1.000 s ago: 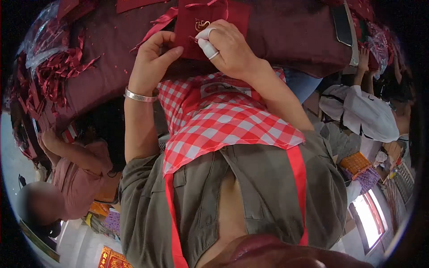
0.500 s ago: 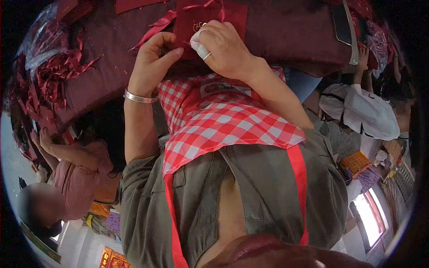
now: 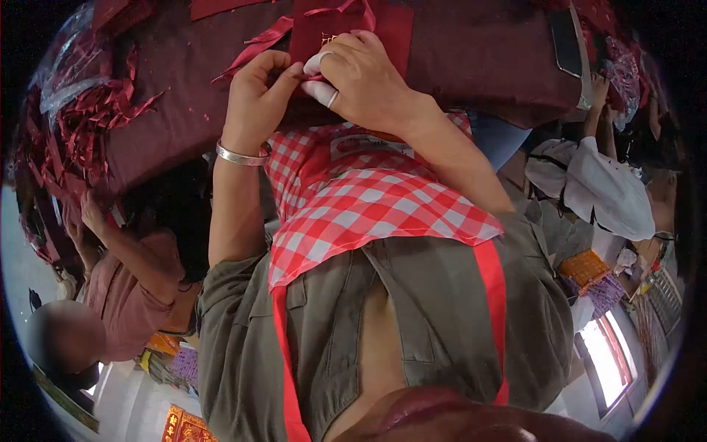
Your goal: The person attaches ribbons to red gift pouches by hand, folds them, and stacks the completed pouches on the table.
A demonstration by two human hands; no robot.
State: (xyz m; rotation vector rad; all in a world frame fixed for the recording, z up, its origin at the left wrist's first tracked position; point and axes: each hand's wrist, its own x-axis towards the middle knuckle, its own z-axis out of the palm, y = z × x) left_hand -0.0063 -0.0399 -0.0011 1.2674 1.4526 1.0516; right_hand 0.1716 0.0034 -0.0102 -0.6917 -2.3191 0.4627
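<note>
Left hand (image 3: pixel 259 92) meets right hand (image 3: pixel 362 77), two digits white-capped, at one red bag (image 3: pixel 392 37).

The apron (image 3: pixel 383 206) is showing red-and-white checks, with plain red straps (image 3: pixel 490 291). The printed item (image 3: pixel 392 37) is displaying gold on deep red; the tablecloth (image 3: pixel 486 62) is presenting dark maroon, the shirt (image 3: pixel 471 324) olive-grey.

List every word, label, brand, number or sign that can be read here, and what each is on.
None reads clearly.
Gold print on the dark red bag: partly covered by the right hand, unreadable.
Pale label on the checked apron: blurred.
Red sign at the bottom edge: gold characters, too small.
</note>
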